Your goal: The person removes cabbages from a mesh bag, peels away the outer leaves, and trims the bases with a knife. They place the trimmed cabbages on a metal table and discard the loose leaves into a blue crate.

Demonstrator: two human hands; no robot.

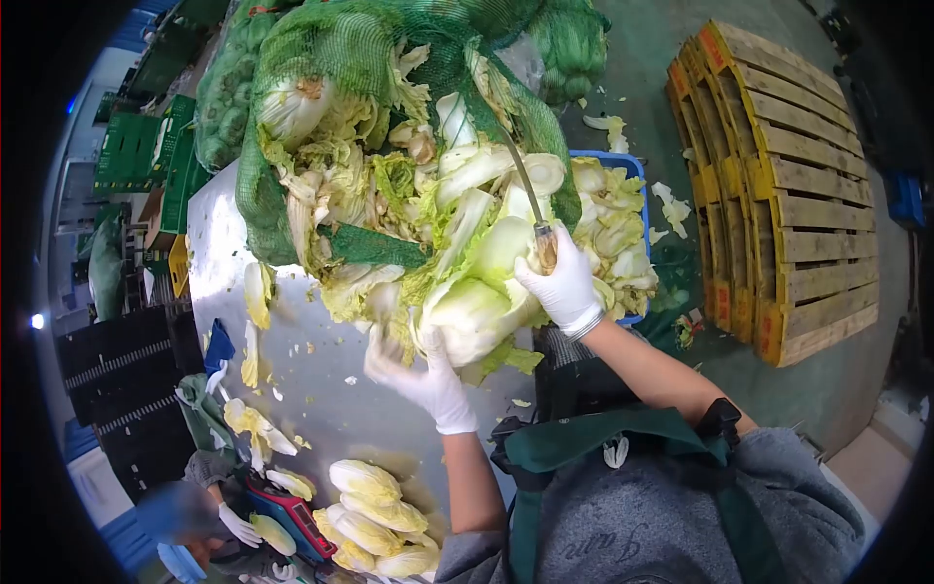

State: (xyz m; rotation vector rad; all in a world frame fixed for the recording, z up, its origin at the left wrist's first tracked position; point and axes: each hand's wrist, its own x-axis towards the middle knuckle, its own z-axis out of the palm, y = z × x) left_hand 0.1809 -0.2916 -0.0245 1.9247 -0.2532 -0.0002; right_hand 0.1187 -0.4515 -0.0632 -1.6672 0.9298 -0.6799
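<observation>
My right hand (567,287), in a white glove, is closed around the wooden handle of a knife (523,175). Its long, narrow blade points away from me over the leaves. Right beside that hand is a pale Chinese cabbage (477,313), tilted at the near edge of the leaf pile. My left hand (420,380), also white-gloved, is at the cabbage's lower left side. Its fingers are apart and partly blurred; one seems to touch the cabbage. A blurred leaf (385,300) shows just above these fingers.
A green mesh sack (268,209) of cabbages and leaves covers the far table (336,389). A blue crate (637,180) of leaves stands at right, before stacked pallets (817,195). Trimmed cabbages (375,516) lie near left, beside a red scale (292,516) and a co-worker's gloved hand (238,526).
</observation>
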